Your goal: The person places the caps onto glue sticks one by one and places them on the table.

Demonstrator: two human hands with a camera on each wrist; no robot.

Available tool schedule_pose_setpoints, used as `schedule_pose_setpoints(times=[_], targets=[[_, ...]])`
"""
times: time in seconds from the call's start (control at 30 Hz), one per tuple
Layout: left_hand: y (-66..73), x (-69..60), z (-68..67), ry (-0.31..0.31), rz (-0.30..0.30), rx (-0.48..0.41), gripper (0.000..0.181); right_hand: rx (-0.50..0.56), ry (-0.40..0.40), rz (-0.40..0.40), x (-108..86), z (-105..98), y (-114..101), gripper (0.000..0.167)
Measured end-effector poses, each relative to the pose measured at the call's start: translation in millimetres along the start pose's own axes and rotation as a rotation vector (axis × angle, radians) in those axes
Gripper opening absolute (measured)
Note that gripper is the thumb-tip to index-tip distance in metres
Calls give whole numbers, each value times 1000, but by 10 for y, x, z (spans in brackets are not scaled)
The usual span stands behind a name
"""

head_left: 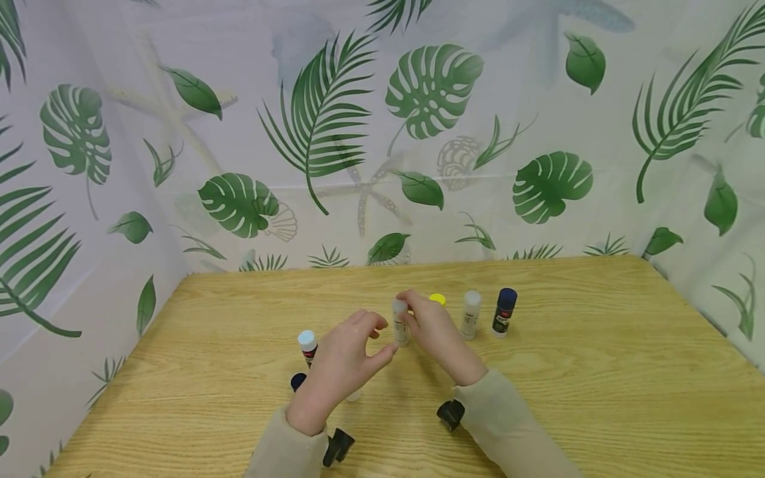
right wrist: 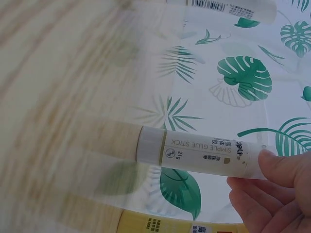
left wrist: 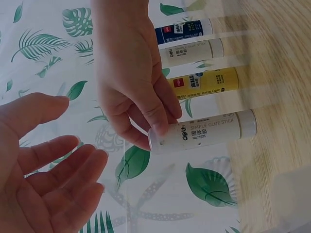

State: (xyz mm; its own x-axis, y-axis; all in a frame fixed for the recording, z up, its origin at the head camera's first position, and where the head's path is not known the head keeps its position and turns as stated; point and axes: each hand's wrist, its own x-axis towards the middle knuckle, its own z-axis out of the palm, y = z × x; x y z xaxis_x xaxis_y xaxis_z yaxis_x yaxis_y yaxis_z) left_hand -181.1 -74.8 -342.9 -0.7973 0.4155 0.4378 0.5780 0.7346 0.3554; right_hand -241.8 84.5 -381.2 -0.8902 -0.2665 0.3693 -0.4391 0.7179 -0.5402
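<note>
pinching a white glue stick [head_left: 401, 326] by its top, the right hand [head_left: 431, 328] looks midway through a lining-up: three upright sticks [head_left: 505, 313] stand toward three o'clock, seemingly done; part-hidden sticks [head_left: 307, 344] at eight o'clock likely remain. the left hand [head_left: 343, 355], fingers loose, holds nothing.

The table [head_left: 597, 372] here looks like smooth wood, glossy enough to mirror the held stick [right wrist: 199, 151], itself smooth plastic; the backdrop [head_left: 358, 20] is matt, faintly creased cloth, the sleeves [head_left: 508, 425] matt fabric.
</note>
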Motion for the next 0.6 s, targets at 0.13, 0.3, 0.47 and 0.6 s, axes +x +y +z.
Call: schedule_pose_setpoints(times=[0.13, 0.3, 0.47, 0.6], targets=[[-2, 3, -2, 0, 5, 2, 23, 8, 3, -7, -3, 0, 4, 22], [-6, 0, -9, -10, 7, 4, 24, 13, 3, -8, -4, -10, -4, 25], [-11, 3, -29, -22, 1, 4, 25, 31, -7, 10, -9, -32, -16, 31], [-23, 3, -66, -21, -2, 3, 26, 29, 2, 4, -13, -60, -26, 35]])
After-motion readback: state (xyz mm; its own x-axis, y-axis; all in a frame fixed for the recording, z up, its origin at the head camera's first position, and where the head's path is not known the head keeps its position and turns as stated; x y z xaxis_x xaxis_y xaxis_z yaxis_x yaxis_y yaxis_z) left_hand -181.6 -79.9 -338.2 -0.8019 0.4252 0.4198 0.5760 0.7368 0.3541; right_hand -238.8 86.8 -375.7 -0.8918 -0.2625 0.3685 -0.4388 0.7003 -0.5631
